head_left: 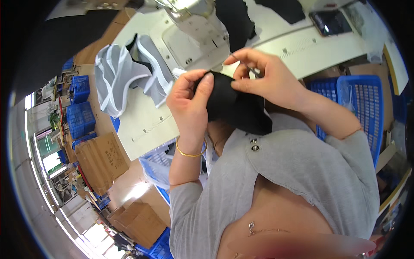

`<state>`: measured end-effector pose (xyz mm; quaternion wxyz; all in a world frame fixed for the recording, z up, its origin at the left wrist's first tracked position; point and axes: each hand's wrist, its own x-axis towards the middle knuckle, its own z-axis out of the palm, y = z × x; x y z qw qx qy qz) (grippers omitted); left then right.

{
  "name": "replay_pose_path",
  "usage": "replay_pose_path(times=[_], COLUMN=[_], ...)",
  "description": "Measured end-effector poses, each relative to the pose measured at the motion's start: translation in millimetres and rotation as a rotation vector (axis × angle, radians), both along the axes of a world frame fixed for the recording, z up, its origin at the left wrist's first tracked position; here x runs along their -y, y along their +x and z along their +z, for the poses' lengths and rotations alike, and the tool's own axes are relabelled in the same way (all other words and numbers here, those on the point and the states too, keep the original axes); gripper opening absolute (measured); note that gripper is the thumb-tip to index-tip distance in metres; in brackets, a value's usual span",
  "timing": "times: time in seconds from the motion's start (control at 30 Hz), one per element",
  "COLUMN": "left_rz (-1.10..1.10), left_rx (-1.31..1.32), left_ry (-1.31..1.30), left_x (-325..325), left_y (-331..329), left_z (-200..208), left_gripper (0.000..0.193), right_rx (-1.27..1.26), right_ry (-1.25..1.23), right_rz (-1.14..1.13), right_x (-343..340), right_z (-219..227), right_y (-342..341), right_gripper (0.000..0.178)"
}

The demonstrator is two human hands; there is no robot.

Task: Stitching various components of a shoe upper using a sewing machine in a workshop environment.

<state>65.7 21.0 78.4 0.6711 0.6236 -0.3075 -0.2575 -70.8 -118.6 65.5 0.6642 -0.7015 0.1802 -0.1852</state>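
My left hand (192, 95) pinches the upper left edge of a black fabric piece (235, 105) between thumb and fingers. The cloth hangs down in front of my grey shirt. Just right of it, my right hand (267, 80) has its fingers curled around a small shiny metal tool (254, 71); its exact kind is mostly hidden by the fingers. The right thumb lies against the cloth's upper right edge, while the index finger is bent above it. Beyond both hands stands a white sewing machine (189, 21).
Grey-and-white sewn pieces (125, 73) lie heaped on the white table (151, 134), left of the machine. Black cut pieces (235, 21) and a dark phone-like device (330, 22) are at the back right. Blue baskets (362, 99) flank me; cardboard boxes (101, 162) stand on the left floor.
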Motion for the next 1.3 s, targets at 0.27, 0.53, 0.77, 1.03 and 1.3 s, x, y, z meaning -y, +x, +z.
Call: replay_pose_path(times=[0.27,0.53,0.77,1.03,1.3], left_rz=[-0.211,-0.258,-0.151,-0.249,-0.358], left_rx=[0.058,-0.180,-0.008,-0.113,-0.133], left_ry=[0.101,0.193,0.222,0.222,0.301], left_x=[26,66,85,91,98], left_y=[57,103,116,123,146], left_z=[46,74,89,90,86], left_gripper=[0.014,0.008,0.014,0.018,0.025], right_rx=[0.068,0.200,0.247,0.276,0.259], right_ry=[-0.028,-0.011,0.049,0.102,0.095], right_rz=[0.046,-0.144,-0.182,-0.216,-0.197], right_x=[9,23,34,26,20], right_z=[21,31,42,35,36], right_y=[18,54,73,74,77], right_gripper=[0.022,0.021,0.022,0.023,0.025])
